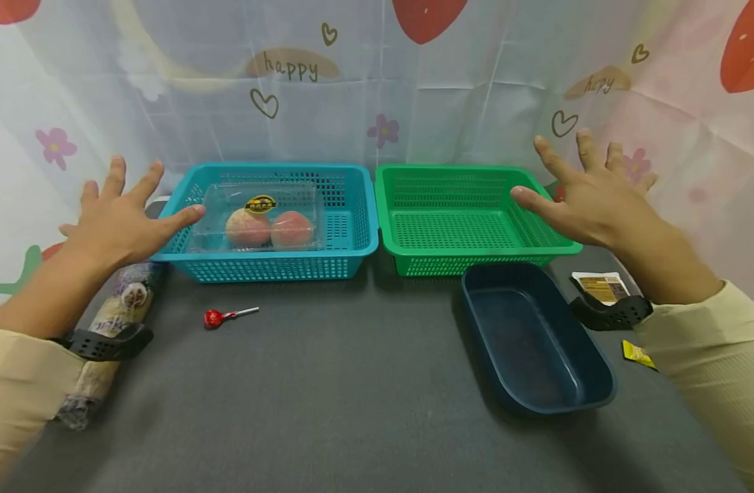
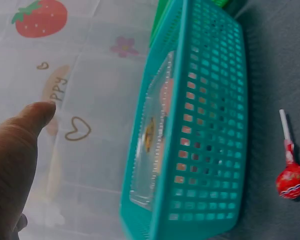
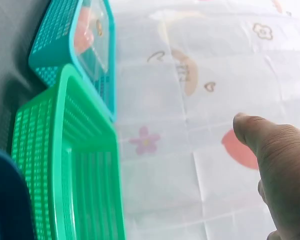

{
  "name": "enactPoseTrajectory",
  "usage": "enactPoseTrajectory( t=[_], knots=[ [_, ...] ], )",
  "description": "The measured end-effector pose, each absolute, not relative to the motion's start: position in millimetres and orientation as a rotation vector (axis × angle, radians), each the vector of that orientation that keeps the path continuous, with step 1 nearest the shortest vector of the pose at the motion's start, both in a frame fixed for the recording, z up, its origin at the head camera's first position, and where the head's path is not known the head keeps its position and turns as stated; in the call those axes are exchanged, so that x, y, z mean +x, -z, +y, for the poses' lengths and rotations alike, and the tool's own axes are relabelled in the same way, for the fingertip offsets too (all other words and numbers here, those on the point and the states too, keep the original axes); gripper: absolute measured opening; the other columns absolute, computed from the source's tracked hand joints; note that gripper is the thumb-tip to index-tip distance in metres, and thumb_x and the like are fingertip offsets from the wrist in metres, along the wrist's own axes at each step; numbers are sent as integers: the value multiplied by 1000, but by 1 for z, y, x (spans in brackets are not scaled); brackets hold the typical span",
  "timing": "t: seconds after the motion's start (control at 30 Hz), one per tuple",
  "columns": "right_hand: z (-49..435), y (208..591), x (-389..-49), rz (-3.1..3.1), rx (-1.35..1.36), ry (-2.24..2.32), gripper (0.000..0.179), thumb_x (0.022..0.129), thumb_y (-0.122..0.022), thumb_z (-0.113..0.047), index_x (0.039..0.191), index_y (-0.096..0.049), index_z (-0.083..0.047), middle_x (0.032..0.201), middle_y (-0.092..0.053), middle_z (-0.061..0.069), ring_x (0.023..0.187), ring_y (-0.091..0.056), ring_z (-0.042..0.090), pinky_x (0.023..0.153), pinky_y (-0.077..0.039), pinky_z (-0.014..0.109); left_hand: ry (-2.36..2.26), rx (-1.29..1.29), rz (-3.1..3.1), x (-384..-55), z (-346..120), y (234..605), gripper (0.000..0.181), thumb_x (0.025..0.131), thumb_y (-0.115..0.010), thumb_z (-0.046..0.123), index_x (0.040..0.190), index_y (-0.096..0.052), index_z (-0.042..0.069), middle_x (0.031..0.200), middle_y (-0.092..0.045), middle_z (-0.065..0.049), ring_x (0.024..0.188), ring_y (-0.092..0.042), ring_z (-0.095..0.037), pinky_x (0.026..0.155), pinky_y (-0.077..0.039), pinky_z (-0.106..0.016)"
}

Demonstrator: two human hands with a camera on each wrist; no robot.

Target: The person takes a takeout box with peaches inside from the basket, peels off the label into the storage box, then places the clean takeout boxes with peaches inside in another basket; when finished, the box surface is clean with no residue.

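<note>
My left hand [image 1: 119, 218] is raised with fingers spread, its thumb overlapping the left end of the blue basket [image 1: 272, 267] in the head view. Inside that basket lies a clear plastic box [image 1: 216, 205] with two peaches [image 1: 292, 229] and a dark and gold label. My right hand [image 1: 592, 195], also spread and holding nothing, hovers by the right end of the green basket [image 1: 475, 252], which has a bare slatted bottom. In the left wrist view, a red lollipop [image 2: 292, 181] with a white stick lies in front of the blue basket.
A dark blue tub [image 1: 531, 342] stands front right, close to the green basket. Beyond it are a brown and white packet [image 1: 601, 287] and a small yellow packet [image 1: 638, 355]. A long patterned roll [image 1: 120, 305] lies under my left forearm. A printed curtain [image 1: 377, 82] hangs behind.
</note>
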State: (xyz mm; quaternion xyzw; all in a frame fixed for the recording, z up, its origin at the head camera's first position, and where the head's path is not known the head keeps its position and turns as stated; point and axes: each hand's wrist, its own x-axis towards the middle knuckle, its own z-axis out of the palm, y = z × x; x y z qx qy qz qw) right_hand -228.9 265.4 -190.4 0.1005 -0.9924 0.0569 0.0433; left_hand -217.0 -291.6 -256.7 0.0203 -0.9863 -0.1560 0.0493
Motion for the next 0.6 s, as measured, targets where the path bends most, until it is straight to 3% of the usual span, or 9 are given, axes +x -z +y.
enactPoseTrajectory(
  t=[0.27,0.6],
  knots=[
    [238,190,-237,-3035,380,-185,81,89,-26,-75,153,6,-38,155,22,14,132,26,48,82,6,85,544,-12,-2928,-213,-294,279,90,91,-41,68,156,-4,17,155,19,-22,132,10,-61,79,-9,-87],
    [203,190,-251,-3008,446,-189,81,87,-24,-79,152,6,-42,157,19,11,136,22,46,87,9,81,633,-14,-2860,-211,-295,301,87,92,-44,63,155,-9,14,156,10,-22,136,2,-56,94,-12,-78]
  ],
)
